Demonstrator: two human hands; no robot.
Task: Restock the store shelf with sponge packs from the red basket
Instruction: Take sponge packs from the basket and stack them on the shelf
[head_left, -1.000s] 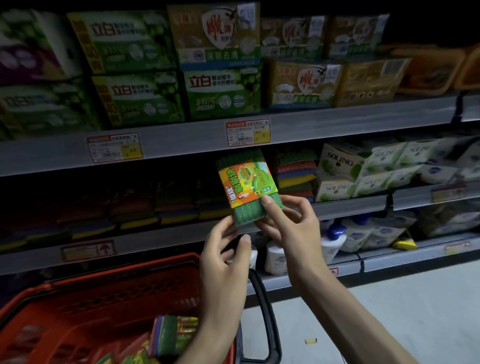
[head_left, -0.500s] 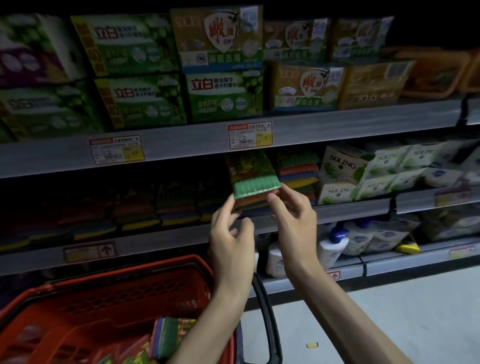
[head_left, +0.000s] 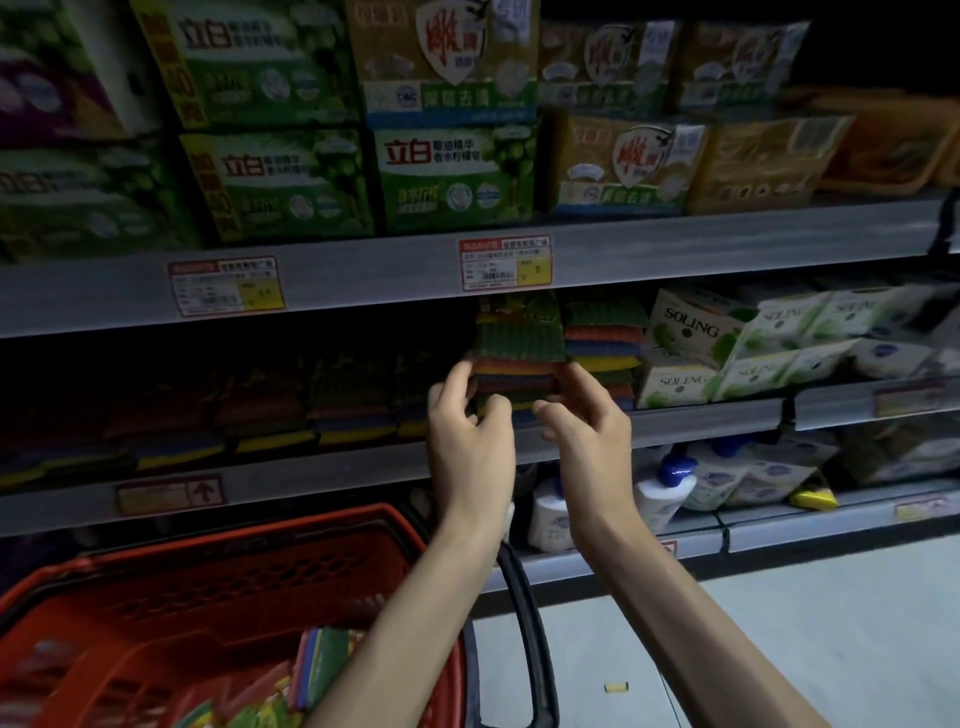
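One red basket (head_left: 208, 571) sits at lower left, with sponge packs (head_left: 322, 660) standing on edge inside; their count cannot be told. Above it, two price tags (head_left: 226, 286) hang on the upper rail, well apart. Dim sponge stacks (head_left: 270, 410) fill the left of the shelf (head_left: 701, 421). The left hand (head_left: 467, 436) is raised to the shelf, fingers loosely bent and gripping nothing, its index tip touching the left front corner of one sponge pack (head_left: 519, 338). That pack lies flat on top of a stack, under the right-hand tag. The right hand (head_left: 587, 431) mirrors the left, fingers loose, one fingertip at the pack's right front corner. Just beside stands one more stack (head_left: 605, 343). Further right, three boxes (head_left: 696, 327) read SOLING. Below them stand two blue-capped bottles (head_left: 665, 493).
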